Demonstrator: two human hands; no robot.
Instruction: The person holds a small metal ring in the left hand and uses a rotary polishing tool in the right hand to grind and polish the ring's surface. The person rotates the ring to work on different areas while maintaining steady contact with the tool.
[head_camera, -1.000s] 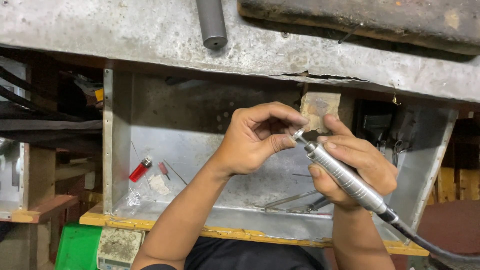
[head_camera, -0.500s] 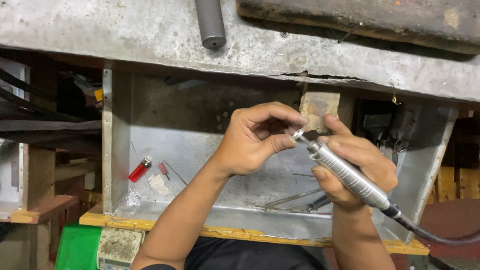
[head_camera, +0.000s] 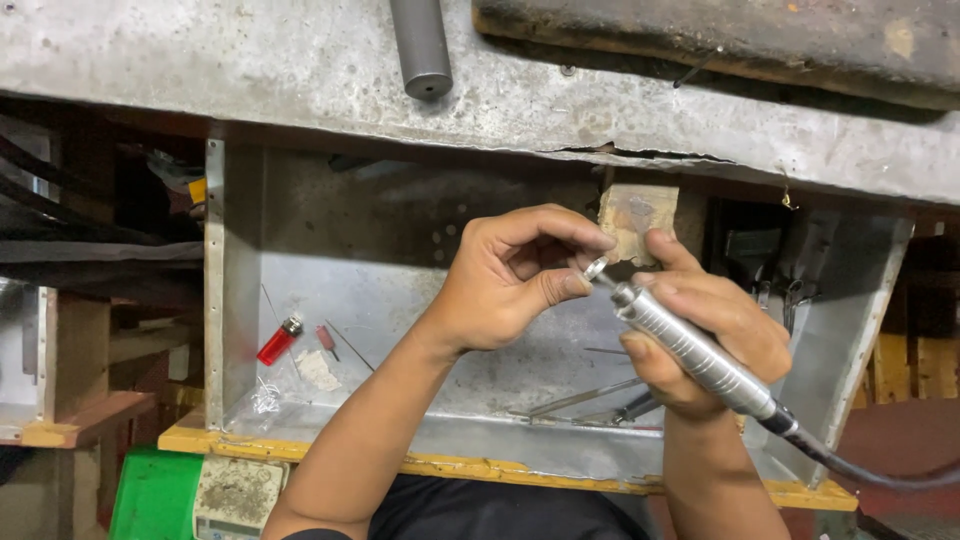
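While the right hand (head_camera: 700, 335) wraps its grip around a ribbed silver rotary handpiece (head_camera: 690, 350), the left hand (head_camera: 510, 280) pinches thumb and forefinger narrowly on the tool's tip (head_camera: 596, 268), just at 9 o'clock of the right thumb. A small wooden block (head_camera: 635, 215) sits at 12 o'clock behind the fingers. Below, a metal tray (head_camera: 240, 300) holds a red lighter (head_camera: 278, 342) at 8 o'clock, well apart.

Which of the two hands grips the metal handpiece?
The right hand grips the ribbed metal handpiece, cable trailing off right. The left hand only pinches at its tip.
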